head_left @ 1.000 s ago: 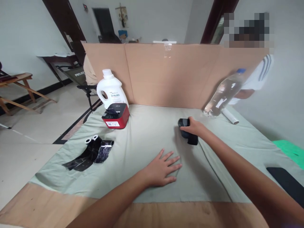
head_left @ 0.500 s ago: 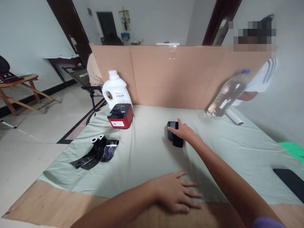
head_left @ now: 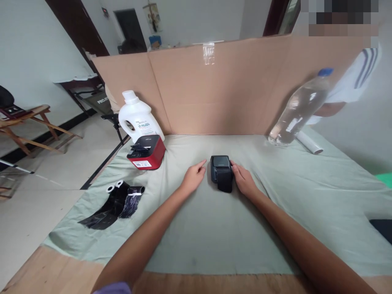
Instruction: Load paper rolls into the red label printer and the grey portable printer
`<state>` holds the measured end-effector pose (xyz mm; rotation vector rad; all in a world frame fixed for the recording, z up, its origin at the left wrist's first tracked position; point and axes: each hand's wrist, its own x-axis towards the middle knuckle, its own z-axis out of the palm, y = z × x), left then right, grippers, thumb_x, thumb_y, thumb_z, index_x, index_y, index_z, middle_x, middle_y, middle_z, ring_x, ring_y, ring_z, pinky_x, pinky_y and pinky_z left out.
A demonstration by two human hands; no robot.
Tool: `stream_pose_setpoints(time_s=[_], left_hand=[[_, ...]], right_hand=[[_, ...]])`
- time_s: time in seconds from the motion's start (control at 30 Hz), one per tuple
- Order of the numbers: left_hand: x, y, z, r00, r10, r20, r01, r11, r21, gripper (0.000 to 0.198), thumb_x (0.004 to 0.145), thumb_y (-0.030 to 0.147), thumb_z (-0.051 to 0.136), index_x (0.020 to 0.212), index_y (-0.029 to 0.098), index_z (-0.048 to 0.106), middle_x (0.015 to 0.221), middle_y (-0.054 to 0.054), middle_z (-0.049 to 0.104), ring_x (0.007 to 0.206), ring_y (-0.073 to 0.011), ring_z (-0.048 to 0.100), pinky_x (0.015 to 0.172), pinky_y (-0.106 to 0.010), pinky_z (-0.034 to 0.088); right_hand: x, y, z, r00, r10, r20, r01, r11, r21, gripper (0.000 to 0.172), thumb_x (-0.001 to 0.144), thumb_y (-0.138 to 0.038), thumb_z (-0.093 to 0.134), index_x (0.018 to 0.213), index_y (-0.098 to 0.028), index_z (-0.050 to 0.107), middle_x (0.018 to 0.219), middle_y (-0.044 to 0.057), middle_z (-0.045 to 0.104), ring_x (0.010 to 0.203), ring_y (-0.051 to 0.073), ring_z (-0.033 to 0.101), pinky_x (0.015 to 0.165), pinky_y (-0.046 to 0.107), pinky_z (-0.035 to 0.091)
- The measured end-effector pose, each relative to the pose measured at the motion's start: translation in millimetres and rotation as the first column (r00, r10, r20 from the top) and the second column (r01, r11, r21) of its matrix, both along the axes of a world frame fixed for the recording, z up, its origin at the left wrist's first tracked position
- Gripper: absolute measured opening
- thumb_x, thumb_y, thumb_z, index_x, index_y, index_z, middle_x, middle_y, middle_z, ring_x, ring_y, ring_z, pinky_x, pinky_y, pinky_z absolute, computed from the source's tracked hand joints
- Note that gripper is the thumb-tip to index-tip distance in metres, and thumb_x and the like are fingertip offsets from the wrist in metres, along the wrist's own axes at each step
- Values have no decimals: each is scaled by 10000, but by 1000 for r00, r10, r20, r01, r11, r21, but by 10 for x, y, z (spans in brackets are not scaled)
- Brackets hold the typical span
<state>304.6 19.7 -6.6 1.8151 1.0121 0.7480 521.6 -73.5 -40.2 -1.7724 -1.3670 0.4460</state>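
Note:
A small black box-shaped device point(head_left: 220, 161), apparently a portable printer, sits on the pale green cloth in the middle. A dark strip point(head_left: 224, 179) hangs from its front face onto the cloth. My right hand point(head_left: 244, 179) rests against the device's right side, fingers stretched forward and not wrapped around it. To the left of the device, my left hand point(head_left: 193, 176) is held a small gap away, index finger extended and nothing in it. Rolls of glossy black film point(head_left: 122, 200), partly unrolled, lie together at the left.
A red and black box-shaped machine point(head_left: 147, 152) stands before a white detergent jug point(head_left: 140, 118). A cardboard panel point(head_left: 214, 94) closes the back. A clear bottle point(head_left: 300, 110) leans beside a white tube point(head_left: 310, 143). A person's sleeve point(head_left: 352, 81) shows beyond.
My left hand has lifted from the front edge and moved forward beside the device. My right hand has shifted from over the device to its right side. The view has tilted.

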Motion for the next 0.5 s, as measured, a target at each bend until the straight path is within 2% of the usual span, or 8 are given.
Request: stream_pose_setpoints(time_s=[0.07,0.13,0.2,0.3,0.4,0.5], left_hand=[[45,155,-134,996,2,-92,1,999,35,372,925,255,544,1242,247,739,984,-74,774,1058,-285,683,1003,-386,507],[44,127,-250,982,-4,-189,21,996,87,387,919,244,566,1261,309,735,1046,-69,776,1104,-311,678,1049,-412,477],[30,25,-306,965,12,-263,19,993,116,445,912,261,596,1336,359,687,985,-61,779,1071,-330,690,1048,-432,473],[32,-66,-297,956,27,-291,0,995,95,496,904,264,618,1387,374,645,897,-51,770,1067,-338,691,1051,-426,465],[55,-44,-265,967,12,-255,0,999,45,479,880,221,637,1335,364,686,911,-49,770,1089,-334,682,1064,-409,452],[74,-9,-244,980,3,-200,1,1000,22,469,869,184,634,1298,355,715,912,-52,772,1078,-322,687,1058,-394,455]], right_hand=[[4,-12,-17,999,20,42,-19,999,-31,654,1027,-536,225,1449,-183,579,1239,122,713,1165,300,623,1054,472,453],[12,-22,-21,998,29,60,-26,999,-42,664,1032,-537,210,1453,-178,578,1182,128,720,1118,300,627,1014,458,470],[13,-28,-15,997,28,76,-25,999,-40,655,1035,-535,214,1459,-189,572,1174,129,713,1111,296,617,1003,445,473],[-3,-34,1,994,31,103,-25,998,-60,644,1036,-529,223,1471,-197,562,1122,133,705,1069,294,612,984,441,477],[-20,-41,11,992,41,123,-31,996,-81,649,1034,-526,231,1471,-180,562,1048,142,699,1034,303,608,968,450,480],[-21,-41,1,991,34,131,-24,997,-79,648,1033,-528,235,1463,-179,571,1060,149,696,1031,307,610,964,458,480]])
